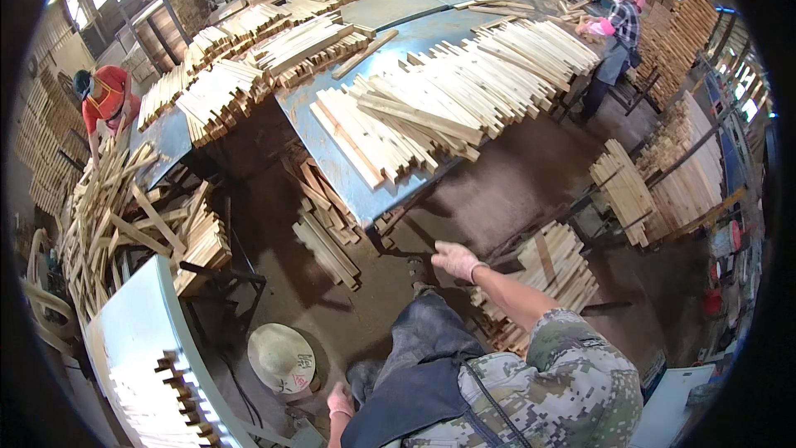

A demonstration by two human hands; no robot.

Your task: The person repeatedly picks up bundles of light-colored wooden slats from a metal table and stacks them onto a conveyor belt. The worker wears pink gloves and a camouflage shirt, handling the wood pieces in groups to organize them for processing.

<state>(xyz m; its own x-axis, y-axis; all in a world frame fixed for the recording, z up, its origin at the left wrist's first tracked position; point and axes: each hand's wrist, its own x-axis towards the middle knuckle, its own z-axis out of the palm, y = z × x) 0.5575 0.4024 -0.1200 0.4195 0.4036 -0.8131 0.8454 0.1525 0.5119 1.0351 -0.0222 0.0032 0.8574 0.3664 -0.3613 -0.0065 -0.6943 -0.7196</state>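
My right hand (456,261), in a pale thin glove, is stretched forward in the air over the floor. Nothing shows in it, and its fingers look loosely apart. It is nearest to a stack of wooden strips (551,270) on its right and the corner of a blue-topped table (365,203) ahead. Low beside my left thigh hangs my left hand (340,401), also gloved, its fingers too small and partly hidden to read. Close to it on the floor is a round, cream-coloured thing (282,357) with marks on its side. Rows of pale wooden strips (464,87) cover the table.
A white-topped table (137,340) with wooden strips stands at near left. Behind it lies a tangled heap of strips (99,207). Bundled strips (327,249) lie on the floor ahead. Another stack (622,191) stands right. Co-workers are at far left (108,99) and far right (618,37).
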